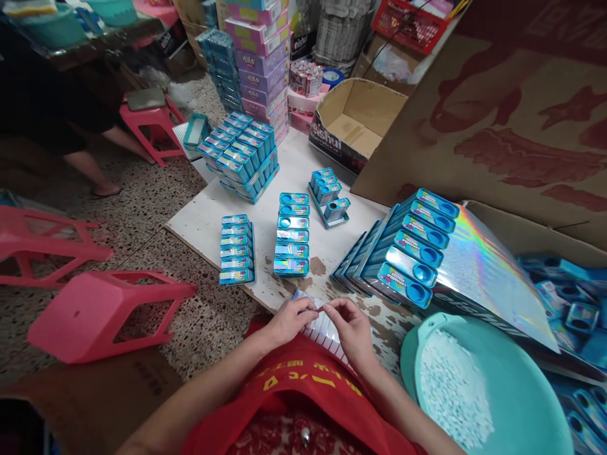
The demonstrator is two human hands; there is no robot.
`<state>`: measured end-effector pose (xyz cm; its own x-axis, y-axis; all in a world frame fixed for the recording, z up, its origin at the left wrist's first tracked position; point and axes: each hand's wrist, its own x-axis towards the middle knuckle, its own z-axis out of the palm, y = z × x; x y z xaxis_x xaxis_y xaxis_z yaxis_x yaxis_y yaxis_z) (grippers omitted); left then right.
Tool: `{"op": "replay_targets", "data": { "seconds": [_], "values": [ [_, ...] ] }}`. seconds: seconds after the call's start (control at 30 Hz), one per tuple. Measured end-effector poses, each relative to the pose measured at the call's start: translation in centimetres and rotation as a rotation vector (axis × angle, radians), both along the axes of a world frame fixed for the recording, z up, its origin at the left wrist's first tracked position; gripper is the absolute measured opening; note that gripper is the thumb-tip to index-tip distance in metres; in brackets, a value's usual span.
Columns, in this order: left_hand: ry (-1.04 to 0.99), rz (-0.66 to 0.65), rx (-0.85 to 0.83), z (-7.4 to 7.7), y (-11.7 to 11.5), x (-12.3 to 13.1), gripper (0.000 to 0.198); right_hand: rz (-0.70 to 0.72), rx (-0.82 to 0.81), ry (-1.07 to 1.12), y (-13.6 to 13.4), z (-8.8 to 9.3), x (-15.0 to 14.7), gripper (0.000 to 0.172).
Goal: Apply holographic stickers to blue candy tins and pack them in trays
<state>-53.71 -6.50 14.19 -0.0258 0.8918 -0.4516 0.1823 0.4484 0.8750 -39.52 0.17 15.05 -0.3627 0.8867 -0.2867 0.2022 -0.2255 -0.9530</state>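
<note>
My left hand [290,319] and my right hand [349,325] meet at the near edge of a white board [203,218] on the floor. Both are closed in a pinch over a flat white ribbed sheet [324,332] that lies under them. What the fingertips pinch is too small to make out. Just beyond the hands stand two short stacks of blue boxes [236,248] [293,234]. To the right leans a fanned row of blue packs [410,253] against a shiny holographic sheet [484,265].
A teal basin [521,392] with small white pieces sits at my right. Pink stools [102,309] lie tipped on the floor at left. A bigger pile of blue boxes [241,155], an open carton [355,120] and stacked purple boxes [260,60] stand farther back. Another person's legs [90,164] show at far left.
</note>
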Motion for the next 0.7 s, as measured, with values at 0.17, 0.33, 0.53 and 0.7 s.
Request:
{"op": "replay_targets", "data": {
  "seconds": [0.17,0.33,0.53,0.7],
  "values": [
    [0.183,0.043,0.086,5.6,1.0,-4.7,0.022,-0.017,0.113,0.036,1.1,2.5,-4.3,0.02],
    [0.15,0.12,0.207,7.2,5.3,-12.2,0.017,-0.065,0.266,0.028,5.3,3.7,-11.5,0.019],
    [0.072,0.094,0.213,5.3,10.6,-17.2,0.016,-0.098,0.359,-0.145,9.8,1.7,-16.6,0.011],
    [0.007,0.069,0.178,3.8,11.3,-17.7,0.017,-0.108,0.457,-0.293,10.0,1.3,-16.9,0.009]
  ]
}}
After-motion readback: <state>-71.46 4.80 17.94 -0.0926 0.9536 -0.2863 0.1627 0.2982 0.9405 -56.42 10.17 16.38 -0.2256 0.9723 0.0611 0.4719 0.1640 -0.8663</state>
